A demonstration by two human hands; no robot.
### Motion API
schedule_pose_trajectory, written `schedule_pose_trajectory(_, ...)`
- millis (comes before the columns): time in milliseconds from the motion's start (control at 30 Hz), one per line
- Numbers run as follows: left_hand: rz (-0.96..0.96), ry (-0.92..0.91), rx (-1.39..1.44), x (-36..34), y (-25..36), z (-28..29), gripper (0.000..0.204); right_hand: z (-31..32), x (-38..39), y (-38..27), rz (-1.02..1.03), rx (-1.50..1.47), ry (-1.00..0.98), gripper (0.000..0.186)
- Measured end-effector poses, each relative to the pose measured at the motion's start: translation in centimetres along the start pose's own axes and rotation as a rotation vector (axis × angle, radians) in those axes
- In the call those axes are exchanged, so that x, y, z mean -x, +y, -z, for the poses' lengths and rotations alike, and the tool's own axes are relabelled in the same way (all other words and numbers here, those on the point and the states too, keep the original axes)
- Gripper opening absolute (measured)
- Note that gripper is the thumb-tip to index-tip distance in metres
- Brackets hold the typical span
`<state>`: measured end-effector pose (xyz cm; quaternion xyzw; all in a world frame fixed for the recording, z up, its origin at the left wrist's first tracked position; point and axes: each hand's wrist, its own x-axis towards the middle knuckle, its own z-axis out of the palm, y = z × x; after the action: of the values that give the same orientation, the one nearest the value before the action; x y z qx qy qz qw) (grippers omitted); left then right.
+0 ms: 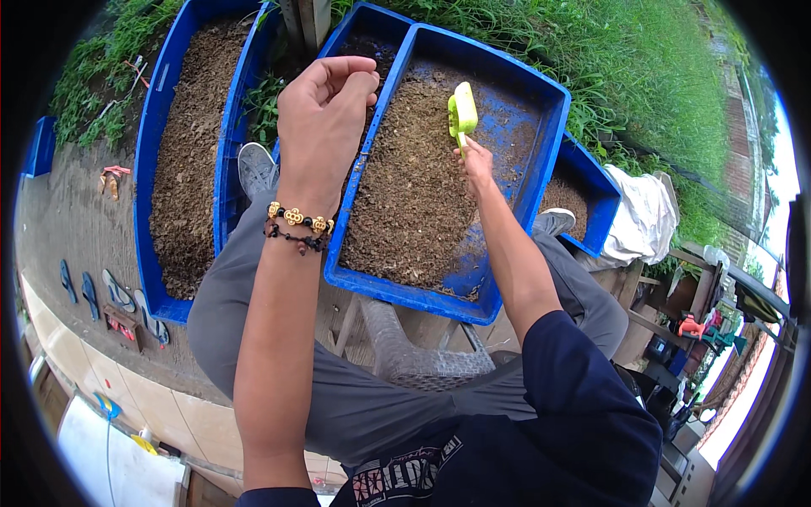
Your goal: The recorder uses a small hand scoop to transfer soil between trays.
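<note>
My right hand (476, 166) grips the handle of a lime-green plastic scoop (465, 110) over a blue tray (384, 294) spread with brown crumbly material (410, 203); bare blue shows on the tray's right part. My left hand (325, 106), with beaded bracelets at the wrist, is raised over the tray's upper left, fingers curled together; whether they hold anything is hidden. Behind it is another blue bin (363, 17) with dark contents, partly covered by that hand.
A long blue bin (148, 211) of soil-like material lies left, another (591, 241) right beside white sacking (642, 211). A woven chair (422, 363) is below the tray. Several sandals (89, 291) lie on the paving. Grass (634, 68) borders the back; cluttered equipment (701, 338) stands right.
</note>
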<state>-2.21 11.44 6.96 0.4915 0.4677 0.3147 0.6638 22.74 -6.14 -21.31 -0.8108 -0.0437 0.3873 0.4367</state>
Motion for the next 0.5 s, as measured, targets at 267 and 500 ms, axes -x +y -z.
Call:
schedule_pose_trajectory(267, 0.014, -0.016, -0.004, 0.0, 0.1, -1.1, 0.019, 3.4, -4.2, 2.4, -0.022, 0.019, 0.149, 0.04)
schedule_pose_trajectory(500, -0.001, -0.019, -0.015, 0.1, -0.1, -0.8, 0.019, 0.6, -2.3, 2.8, 0.001, -0.038, 0.105, 0.038)
